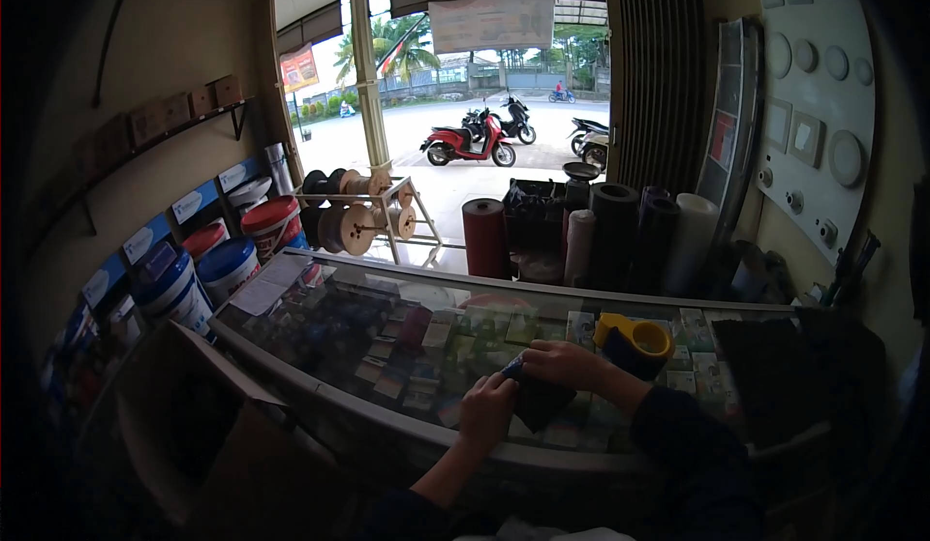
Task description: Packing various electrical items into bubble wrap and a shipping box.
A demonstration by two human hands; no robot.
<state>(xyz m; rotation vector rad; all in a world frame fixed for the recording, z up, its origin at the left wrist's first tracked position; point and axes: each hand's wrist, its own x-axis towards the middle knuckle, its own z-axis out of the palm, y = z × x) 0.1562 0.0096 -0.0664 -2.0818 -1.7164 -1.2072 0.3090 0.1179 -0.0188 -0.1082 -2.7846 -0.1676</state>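
Both my hands meet over the glass-topped display counter (pixel 436 425). My left hand (pixel 488 404) pinches the near end of a small blue patterned item (pixel 513 367), which may be a packet. At its far end, my right hand (pixel 563 364) grips it too. A dark piece, perhaps a plastic bag (pixel 541 404), hangs or lies just below my fingers; its exact shape is lost in shadow. Right of my right hand, a yellow tape dispenser (pixel 650 337) rests on the glass. Small boxes and packets show through the counter top.
An open cardboard box (pixel 240 454) stands at the near left. White papers (pixel 272 283) lie on the counter's left end, a black sheet (pixel 763 374) on its right. Beyond stand cable spools (pixel 356 228), paint buckets (pixel 229 268) and a red roll (pixel 485 239).
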